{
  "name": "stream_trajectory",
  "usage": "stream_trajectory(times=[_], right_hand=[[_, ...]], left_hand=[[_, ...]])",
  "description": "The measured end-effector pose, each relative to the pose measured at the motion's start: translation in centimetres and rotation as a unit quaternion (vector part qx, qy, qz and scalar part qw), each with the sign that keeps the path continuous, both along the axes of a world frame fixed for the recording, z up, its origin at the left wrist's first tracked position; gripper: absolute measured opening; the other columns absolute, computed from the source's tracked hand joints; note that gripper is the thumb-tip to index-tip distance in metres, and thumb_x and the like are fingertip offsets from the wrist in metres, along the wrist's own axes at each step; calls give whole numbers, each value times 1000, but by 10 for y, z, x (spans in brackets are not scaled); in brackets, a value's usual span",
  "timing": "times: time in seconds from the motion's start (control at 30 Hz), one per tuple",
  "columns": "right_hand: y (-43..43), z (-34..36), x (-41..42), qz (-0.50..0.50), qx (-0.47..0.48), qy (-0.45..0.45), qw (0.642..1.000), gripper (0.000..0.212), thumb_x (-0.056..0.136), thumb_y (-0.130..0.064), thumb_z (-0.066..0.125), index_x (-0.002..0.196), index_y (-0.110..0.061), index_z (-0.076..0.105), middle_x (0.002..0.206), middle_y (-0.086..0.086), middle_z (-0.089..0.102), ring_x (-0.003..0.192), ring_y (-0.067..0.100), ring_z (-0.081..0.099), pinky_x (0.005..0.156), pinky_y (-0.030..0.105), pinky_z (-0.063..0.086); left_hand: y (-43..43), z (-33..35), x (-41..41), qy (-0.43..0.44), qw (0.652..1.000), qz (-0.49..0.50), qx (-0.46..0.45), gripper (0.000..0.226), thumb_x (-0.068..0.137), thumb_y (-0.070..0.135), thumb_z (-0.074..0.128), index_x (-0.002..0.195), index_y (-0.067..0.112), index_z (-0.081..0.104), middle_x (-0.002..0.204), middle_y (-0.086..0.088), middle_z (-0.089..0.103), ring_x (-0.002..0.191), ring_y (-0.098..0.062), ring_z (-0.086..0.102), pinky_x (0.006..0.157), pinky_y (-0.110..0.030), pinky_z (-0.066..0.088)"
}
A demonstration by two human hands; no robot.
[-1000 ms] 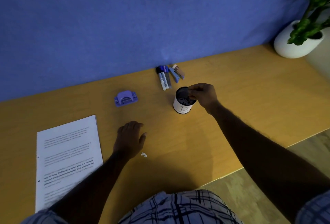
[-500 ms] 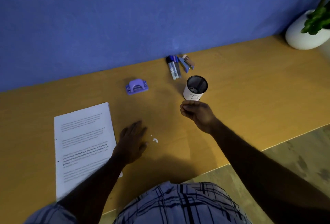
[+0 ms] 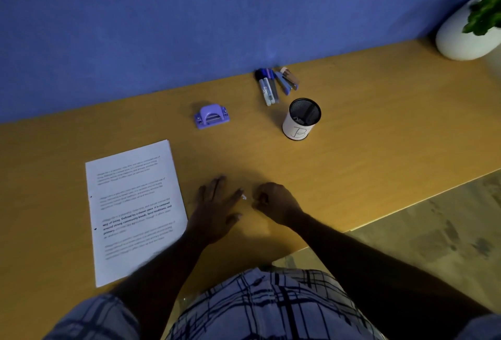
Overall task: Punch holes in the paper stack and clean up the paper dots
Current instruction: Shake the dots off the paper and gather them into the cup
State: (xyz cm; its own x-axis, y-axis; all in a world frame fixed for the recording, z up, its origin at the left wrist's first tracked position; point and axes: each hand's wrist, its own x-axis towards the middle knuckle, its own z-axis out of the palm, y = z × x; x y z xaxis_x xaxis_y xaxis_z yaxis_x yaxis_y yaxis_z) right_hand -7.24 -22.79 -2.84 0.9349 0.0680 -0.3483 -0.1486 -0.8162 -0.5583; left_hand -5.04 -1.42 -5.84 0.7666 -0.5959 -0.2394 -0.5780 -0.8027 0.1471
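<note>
The left hand (image 3: 217,209) is lying flat on the wooden surface (image 3: 379,128), fingers (image 3: 214,187) spread and gripping nothing. The right hand (image 3: 273,201) is resting just beside it with fingers curled inward; whether they are pinching anything cannot be told. A small cluster of white paper dots (image 3: 244,197) is sitting between the two hands. The punched paper stack (image 3: 132,204) is lying left of the left hand. The purple hole punch (image 3: 211,116) and the mesh cup (image 3: 301,119) are standing farther back.
</note>
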Motion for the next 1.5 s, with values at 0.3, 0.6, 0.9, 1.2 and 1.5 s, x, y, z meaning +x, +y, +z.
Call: stream_trajectory(times=[0.3,0.6,0.9,1.2,1.5], right_hand=[[11,-5,9,61,-7,-60,996,36,79,-32,76,109,-16,65,110,4,63,98,19,56,79,27,44],[11,-8,23,84,-5,-85,993,21,83,-30,73,101,-21,69,101,-3,64,92,14,58,71,22,39],[14,-16,22,111,-34,-110,987,12,88,-22,63,95,-20,73,103,-1,65,95,18,62,81,37,52],[20,-24,19,139,-116,-76,980,24,88,-19,56,111,-15,61,116,7,54,111,27,53,93,43,35],[11,14,25,-229,415,72,877,19,97,-7,53,83,-7,65,73,-1,57,64,1,54,63,21,42]], left_hand=[[-17,6,7,24,983,118,-142,35,86,43,62,121,36,64,146,-8,44,134,-30,40,106,-49,33],[-18,2,21,27,975,143,-168,21,81,37,70,102,34,73,138,2,51,131,-24,41,104,-44,33],[-23,5,20,34,972,147,-180,11,86,34,66,90,28,75,145,1,45,137,-24,35,107,-45,30],[-27,-3,19,-7,986,82,-144,17,91,29,57,91,20,71,143,-4,43,138,-22,33,108,-47,29],[-49,11,33,137,863,266,-407,18,95,13,55,109,4,63,112,-7,61,107,-22,58,88,-13,42]])
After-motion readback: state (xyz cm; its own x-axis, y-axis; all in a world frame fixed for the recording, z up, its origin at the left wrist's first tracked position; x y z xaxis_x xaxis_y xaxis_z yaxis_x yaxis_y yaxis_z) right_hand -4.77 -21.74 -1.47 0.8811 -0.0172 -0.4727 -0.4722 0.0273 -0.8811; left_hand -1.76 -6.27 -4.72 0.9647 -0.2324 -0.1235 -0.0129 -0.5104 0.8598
